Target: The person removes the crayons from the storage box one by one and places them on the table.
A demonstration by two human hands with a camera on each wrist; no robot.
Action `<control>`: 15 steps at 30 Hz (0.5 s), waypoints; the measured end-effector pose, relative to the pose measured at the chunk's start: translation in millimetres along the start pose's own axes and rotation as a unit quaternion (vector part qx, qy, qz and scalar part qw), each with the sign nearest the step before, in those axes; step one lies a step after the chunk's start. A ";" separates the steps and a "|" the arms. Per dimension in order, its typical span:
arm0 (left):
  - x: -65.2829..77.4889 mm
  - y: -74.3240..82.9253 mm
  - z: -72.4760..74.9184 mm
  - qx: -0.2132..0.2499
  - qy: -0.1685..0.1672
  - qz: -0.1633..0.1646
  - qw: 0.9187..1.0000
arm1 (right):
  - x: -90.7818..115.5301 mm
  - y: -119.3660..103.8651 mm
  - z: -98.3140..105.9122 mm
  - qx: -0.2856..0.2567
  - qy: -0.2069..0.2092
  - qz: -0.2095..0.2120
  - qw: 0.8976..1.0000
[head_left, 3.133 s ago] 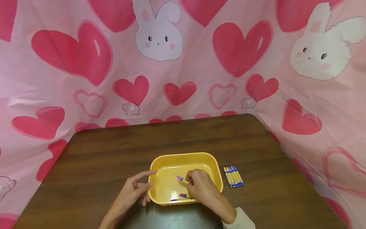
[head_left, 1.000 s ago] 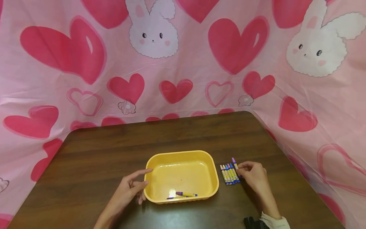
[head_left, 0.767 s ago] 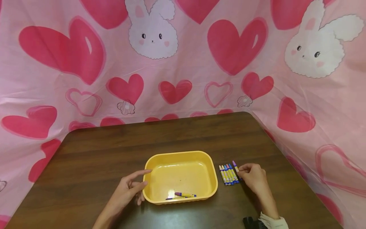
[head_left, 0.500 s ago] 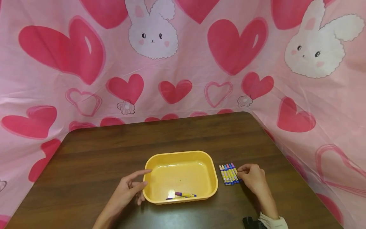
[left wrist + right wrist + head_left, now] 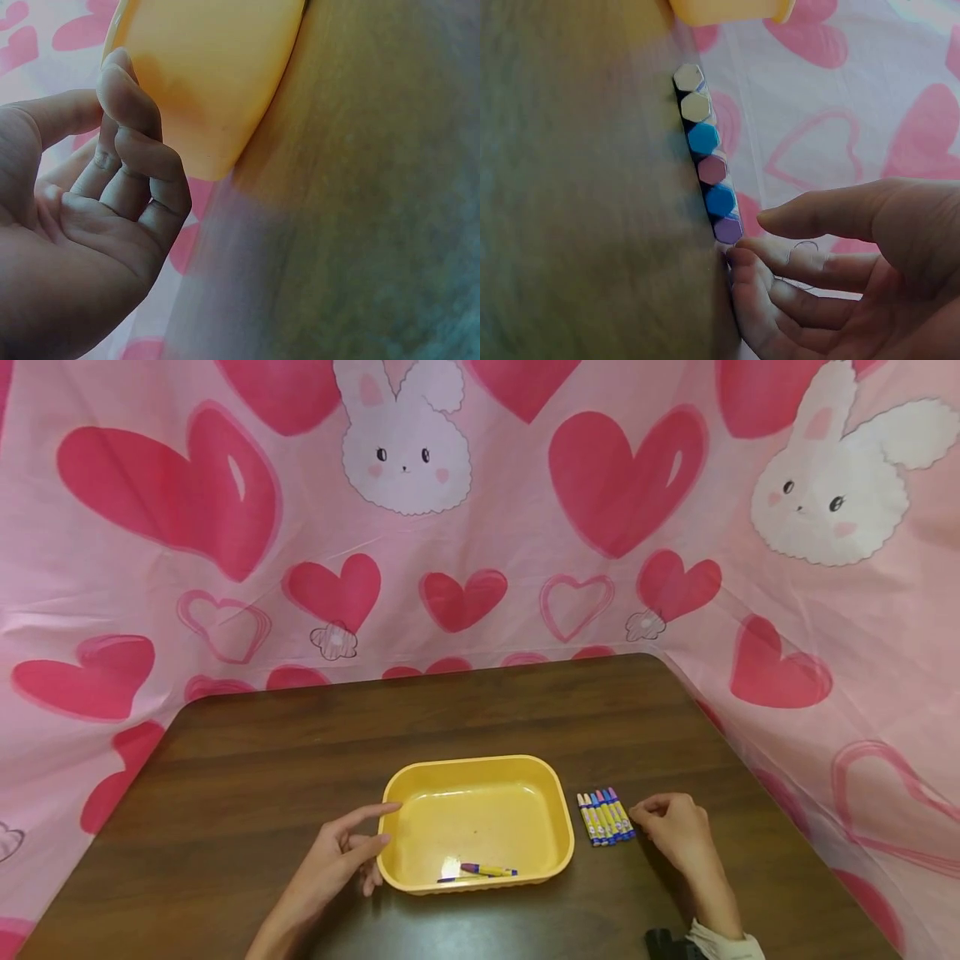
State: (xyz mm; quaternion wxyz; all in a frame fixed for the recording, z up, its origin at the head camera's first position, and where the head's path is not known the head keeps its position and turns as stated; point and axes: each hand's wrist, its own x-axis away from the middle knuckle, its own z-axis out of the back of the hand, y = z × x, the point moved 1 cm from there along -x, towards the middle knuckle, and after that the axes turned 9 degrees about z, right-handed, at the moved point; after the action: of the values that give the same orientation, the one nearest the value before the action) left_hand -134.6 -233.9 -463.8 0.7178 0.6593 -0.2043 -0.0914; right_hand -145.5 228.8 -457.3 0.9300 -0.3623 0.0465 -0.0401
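Note:
My left hand (image 5: 339, 853) is at the left rim of a yellow plastic tray (image 5: 553, 793), its index fingertip and thumb touching the edge while the other fingers bend loosely outside. Inside the tray, along the near wall, lie a dark purple crayon (image 5: 491, 870) and another dark-ended one (image 5: 453, 880), mostly hidden. Right of the tray, several yellow-wrapped crayons (image 5: 600, 818) form a tight row on the table. A light purple crayon (image 5: 728, 229) ends that row. Beside it is my right hand (image 5: 681, 833), holding nothing, with thumb and fingertips apart and close to the purple end.
All this stands on a dark brown wooden table (image 5: 300, 760) with rounded far corners. A pink curtain (image 5: 480, 543) printed with hearts and rabbits encloses its back and sides. A black strap (image 5: 671, 943) shows at my right wrist beside a cream sleeve (image 5: 723, 941).
My right hand has carried the light purple crayon from the tray, laid it against the row's right end and let go, drawing slightly right. My left hand stays at the tray rim.

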 end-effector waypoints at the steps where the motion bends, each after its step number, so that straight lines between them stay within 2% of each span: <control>1: 0.4 0.0 0.1 0.000 -0.001 -0.001 1.000 | -0.1 -0.3 -1.2 -0.001 -0.001 0.001 1.000; 5: 1.7 0.0 1.1 0.000 0.000 -0.003 1.000 | -0.6 -3.4 -4.2 0.001 0.020 0.011 1.000; 10: 1.7 -1.3 2.1 -0.001 0.001 -0.006 1.000 | 2.0 -9.4 -4.3 0.017 0.096 0.025 0.995; 13: 0.5 -2.8 1.7 0.003 -0.006 -0.015 1.000 | 5.0 -18.9 -6.6 0.011 0.128 0.048 0.991; 15: -0.1 -3.4 1.3 0.005 -0.010 -0.022 1.000 | 7.3 -29.6 -9.4 0.000 0.136 0.079 0.987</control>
State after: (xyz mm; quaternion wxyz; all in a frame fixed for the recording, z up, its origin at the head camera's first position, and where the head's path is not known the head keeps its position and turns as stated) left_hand -134.8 -235.4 -467.1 0.7101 0.6665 -0.1971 -0.1125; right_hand -140.6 200.0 -444.5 0.9151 -0.3490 0.2016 -0.0153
